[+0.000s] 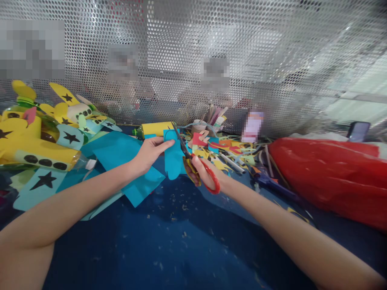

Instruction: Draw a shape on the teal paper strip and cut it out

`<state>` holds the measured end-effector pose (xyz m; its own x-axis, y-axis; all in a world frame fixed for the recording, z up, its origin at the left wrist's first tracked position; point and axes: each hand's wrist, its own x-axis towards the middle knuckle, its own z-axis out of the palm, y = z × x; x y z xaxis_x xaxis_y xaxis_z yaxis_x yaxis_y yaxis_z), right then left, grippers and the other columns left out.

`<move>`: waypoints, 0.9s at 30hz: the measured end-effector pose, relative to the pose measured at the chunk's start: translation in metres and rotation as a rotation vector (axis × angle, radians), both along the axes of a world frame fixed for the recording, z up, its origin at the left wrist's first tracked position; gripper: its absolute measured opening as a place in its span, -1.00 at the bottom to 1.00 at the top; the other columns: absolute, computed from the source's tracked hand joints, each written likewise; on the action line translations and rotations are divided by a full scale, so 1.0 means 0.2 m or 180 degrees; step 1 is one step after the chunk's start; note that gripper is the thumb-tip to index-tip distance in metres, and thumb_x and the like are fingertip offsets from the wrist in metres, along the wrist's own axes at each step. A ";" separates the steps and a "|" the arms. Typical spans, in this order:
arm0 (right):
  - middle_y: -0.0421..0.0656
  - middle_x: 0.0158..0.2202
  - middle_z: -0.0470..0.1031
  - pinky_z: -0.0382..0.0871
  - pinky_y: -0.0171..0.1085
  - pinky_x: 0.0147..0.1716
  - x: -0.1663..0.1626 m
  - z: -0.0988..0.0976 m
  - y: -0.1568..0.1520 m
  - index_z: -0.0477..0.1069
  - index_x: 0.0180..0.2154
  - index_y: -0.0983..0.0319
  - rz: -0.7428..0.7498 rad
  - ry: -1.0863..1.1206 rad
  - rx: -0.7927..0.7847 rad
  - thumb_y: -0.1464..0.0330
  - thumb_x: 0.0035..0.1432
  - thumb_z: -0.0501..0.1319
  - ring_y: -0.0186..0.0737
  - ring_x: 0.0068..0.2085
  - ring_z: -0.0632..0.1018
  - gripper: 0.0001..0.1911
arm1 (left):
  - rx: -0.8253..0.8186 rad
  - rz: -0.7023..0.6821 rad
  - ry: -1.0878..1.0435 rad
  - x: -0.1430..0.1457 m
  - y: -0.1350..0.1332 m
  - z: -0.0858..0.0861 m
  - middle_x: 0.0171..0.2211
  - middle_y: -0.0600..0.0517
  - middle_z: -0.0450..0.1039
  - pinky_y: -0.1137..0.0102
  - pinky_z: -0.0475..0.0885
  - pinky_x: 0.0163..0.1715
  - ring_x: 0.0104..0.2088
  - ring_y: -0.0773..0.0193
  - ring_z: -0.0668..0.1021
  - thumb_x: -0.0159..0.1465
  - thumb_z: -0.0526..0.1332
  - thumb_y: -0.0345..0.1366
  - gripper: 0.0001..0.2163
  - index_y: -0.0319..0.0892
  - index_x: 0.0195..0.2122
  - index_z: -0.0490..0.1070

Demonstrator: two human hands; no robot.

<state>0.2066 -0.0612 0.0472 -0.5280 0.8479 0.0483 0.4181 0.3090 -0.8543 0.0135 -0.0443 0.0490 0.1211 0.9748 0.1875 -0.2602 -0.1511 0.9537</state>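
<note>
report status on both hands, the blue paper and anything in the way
Left hand pinching blue paper piece. Right hand gripping scissors, blades by the paper's upper right edge. Yellow-wrapped bottle close behind, paper scraps beyond right hand.

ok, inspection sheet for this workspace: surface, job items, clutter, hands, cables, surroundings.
Surface: blue tabletop, small bits scattered on it.
Job items: blue paper piece held up; red-handled scissors at its right edge.
Clutter: paper scraps, yellow-wrapped bottle, red bundle.
Hands: left hand pinches the paper; right hand grips the scissors.
Cables: none certain; dark blue tool may have one.
Surroundings: perforated silvery sheet behind; phone-like device at right.
</note>
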 end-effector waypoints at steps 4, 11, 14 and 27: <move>-0.19 -0.65 0.28 0.28 -0.27 -0.52 0.00 -0.01 -0.01 0.13 -0.59 0.18 0.0260 -0.0141 0.0140 -0.19 0.20 -0.31 -0.32 -0.60 0.36 -0.31 | 0.0028 -0.0021 0.0073 0.00 0.01 -0.02 -0.47 0.03 0.58 0.35 0.48 -0.31 -0.43 0.29 0.57 0.09 0.36 -0.21 -0.85 -0.19 -0.45 0.55; -0.19 -0.63 0.30 0.30 -0.29 -0.44 0.01 0.00 -0.01 0.19 -0.58 0.20 0.0288 -0.0241 0.0176 -0.17 0.22 -0.34 -0.33 -0.55 0.38 -0.28 | 0.0038 -0.0013 0.0156 0.00 0.00 -0.02 -0.43 0.00 0.59 0.30 0.50 -0.29 -0.41 0.25 0.58 0.10 0.34 -0.19 -0.82 -0.21 -0.42 0.55; -0.19 -0.63 0.31 0.31 -0.27 -0.42 0.00 0.00 0.00 0.19 -0.59 0.20 0.0231 -0.0267 0.0176 -0.22 0.17 -0.33 -0.31 -0.55 0.40 -0.26 | 0.0026 -0.0020 0.0197 0.01 -0.01 -0.02 -0.39 -0.03 0.60 0.28 0.50 -0.28 -0.37 0.22 0.59 0.11 0.33 -0.18 -0.81 -0.22 -0.41 0.56; -0.20 -0.71 0.25 0.29 -0.29 -0.54 -0.02 0.00 -0.01 0.16 -0.66 0.18 -0.0069 -0.0192 0.0051 -0.28 0.09 -0.31 -0.35 -0.64 0.35 -0.24 | -0.0026 0.0028 0.0189 0.02 -0.03 -0.01 -0.43 -0.02 0.59 0.31 0.48 -0.30 -0.40 0.23 0.58 0.09 0.34 -0.18 -0.80 -0.23 -0.47 0.52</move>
<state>0.2033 -0.0639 0.0472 -0.5117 0.8586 0.0307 0.4755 0.3128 -0.8222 0.0173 -0.0495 0.0464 0.1231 0.9773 0.1724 -0.2019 -0.1454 0.9685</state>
